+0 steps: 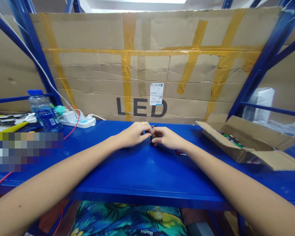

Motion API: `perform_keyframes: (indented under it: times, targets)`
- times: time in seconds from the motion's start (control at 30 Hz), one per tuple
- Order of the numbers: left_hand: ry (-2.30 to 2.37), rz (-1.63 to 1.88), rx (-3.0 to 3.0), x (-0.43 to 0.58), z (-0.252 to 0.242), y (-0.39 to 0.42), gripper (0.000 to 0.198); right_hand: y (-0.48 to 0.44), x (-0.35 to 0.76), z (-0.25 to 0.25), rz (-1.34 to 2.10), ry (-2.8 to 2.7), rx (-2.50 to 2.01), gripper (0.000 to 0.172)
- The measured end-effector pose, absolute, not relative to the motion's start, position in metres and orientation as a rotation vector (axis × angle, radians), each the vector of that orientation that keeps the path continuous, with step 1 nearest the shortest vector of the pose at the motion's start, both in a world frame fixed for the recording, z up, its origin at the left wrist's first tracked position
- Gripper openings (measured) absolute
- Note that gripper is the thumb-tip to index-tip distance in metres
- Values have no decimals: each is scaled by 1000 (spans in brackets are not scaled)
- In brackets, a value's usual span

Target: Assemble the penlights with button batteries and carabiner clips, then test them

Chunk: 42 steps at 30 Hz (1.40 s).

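Observation:
Both hands meet over the blue table, near its back edge. My left hand [137, 133] wears a ring and has its thumb and fingers closed in a pinch beside the other hand. My right hand [167, 137] grips a small green and dark part [152, 138] between thumb and fingers. Most of that part is hidden by the fingers, and its kind does not show. The left fingertips come close to it or touch it; what they hold, if anything, is hidden. A small red and dark piece [180, 152] lies on the table by the right wrist.
The blue metal table [137, 177] stands before a large taped cardboard sheet [100, 78]. On the right is an open cardboard box [238, 154] with small green and dark parts. At left stand a bottle [44, 113], a power strip [82, 122], a red wire [73, 127] and yellow-handled tools [16, 127].

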<state>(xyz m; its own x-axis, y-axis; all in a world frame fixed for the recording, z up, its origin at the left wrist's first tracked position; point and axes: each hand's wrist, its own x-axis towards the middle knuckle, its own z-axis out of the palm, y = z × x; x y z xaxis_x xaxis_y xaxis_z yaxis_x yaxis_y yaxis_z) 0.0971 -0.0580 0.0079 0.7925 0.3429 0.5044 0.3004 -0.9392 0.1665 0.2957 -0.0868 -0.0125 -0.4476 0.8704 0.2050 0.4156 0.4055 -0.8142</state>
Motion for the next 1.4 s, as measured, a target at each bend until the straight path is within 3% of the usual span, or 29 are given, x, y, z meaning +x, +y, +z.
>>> perform_keyframes:
  times: [0.7,0.9,1.13,1.4]
  targets:
    - [478,839,2889,95,6,-57,17,-89,294,-9,893,-2027,-1116,16]
    - [755,909,3025,81,16,-42,21,-90,294,-8,783,-2068,-1138,12]
    - [1046,462,3112,71,1,-15,24,-88,293,-9,808,-2080,-1148,12]
    - [1014,288,3149,89,-1,-14,19,-91,291,-7,836,-2092,-1156,12]
